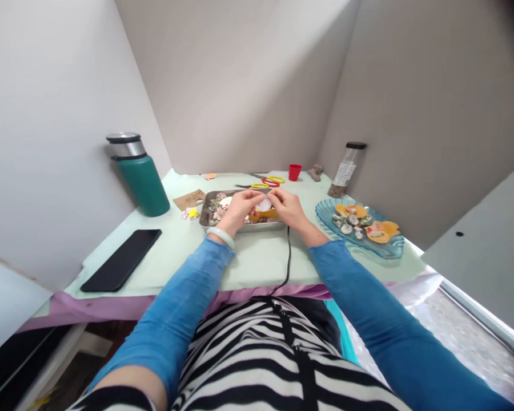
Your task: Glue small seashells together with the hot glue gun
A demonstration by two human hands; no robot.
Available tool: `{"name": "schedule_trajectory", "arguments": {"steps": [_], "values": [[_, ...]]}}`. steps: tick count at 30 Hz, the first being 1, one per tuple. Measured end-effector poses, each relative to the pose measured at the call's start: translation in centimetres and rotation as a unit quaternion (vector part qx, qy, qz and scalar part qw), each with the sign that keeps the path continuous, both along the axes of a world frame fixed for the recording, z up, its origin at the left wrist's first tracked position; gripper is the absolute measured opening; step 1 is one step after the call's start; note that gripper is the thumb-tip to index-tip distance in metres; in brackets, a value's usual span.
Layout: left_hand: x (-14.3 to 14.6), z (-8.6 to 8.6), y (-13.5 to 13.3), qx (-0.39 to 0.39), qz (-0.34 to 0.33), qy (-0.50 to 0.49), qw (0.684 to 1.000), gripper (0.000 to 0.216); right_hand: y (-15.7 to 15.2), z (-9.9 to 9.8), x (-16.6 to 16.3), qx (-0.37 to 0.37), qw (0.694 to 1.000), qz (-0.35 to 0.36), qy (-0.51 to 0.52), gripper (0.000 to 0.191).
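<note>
Both my hands meet over a metal tray [205,220] of small shells and craft bits on the pale green table. My left hand [239,210], a pale bangle at its wrist, curls its fingers round a small white shell [264,204]. My right hand [289,208] pinches the same shell from the other side. Just under the hands lies an orange-yellow tool [263,216], partly hidden, and a black cord [288,257] runs from it toward me over the table edge.
A green flask [139,174] stands at the left, a black phone [120,260] lies near the front left. A blue glass dish [360,228] of shells and orange pieces is at the right. Scissors [265,181], a red cup [294,172] and a clear jar [346,169] stand behind.
</note>
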State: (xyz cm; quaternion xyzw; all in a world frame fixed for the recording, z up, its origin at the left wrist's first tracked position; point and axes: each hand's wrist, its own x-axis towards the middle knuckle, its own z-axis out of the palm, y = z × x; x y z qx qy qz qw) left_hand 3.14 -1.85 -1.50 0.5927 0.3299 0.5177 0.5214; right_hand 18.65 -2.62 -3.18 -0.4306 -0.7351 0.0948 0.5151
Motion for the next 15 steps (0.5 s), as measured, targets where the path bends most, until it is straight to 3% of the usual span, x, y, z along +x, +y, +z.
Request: {"name": "schedule_trajectory", "arguments": {"steps": [5, 10, 15], "values": [[0.1, -0.2, 0.1, 0.012, 0.001, -0.004, 1.0, 0.023, -0.3, 0.1, -0.1, -0.006, 1.0, 0.0, -0.006, 0.027], [-0.2, -0.2, -0.2, 0.024, 0.066, 0.023, 0.997, 0.02, -0.3, 0.3, -0.1, -0.021, 0.999, -0.003, -0.024, 0.028], [-0.4, 2.9, -3.5, 0.073, 0.088, -0.005, 0.993, 0.021, -2.4, 1.7, 0.3, 0.019, 0.997, -0.006, 0.07, 0.037]]}}
